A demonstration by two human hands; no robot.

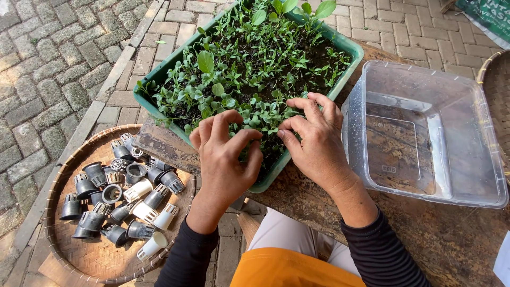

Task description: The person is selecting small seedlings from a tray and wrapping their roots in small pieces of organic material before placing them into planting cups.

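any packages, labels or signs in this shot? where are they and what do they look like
Green sheet or bag with white printing: top right corner on the paving, cut off by the frame edge.
Embossed mark on the clear plastic tub: small moulded rectangle on the tub's base, colourless, right of the right hand.
White sheet corner: bottom right edge, blank as far as shown.
No screens in view.

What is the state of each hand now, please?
Left hand: fingers curled among the seedlings in the green tray; whether it grips one cannot be told.
Right hand: the same, fingertips in the seedlings; grip cannot be told.
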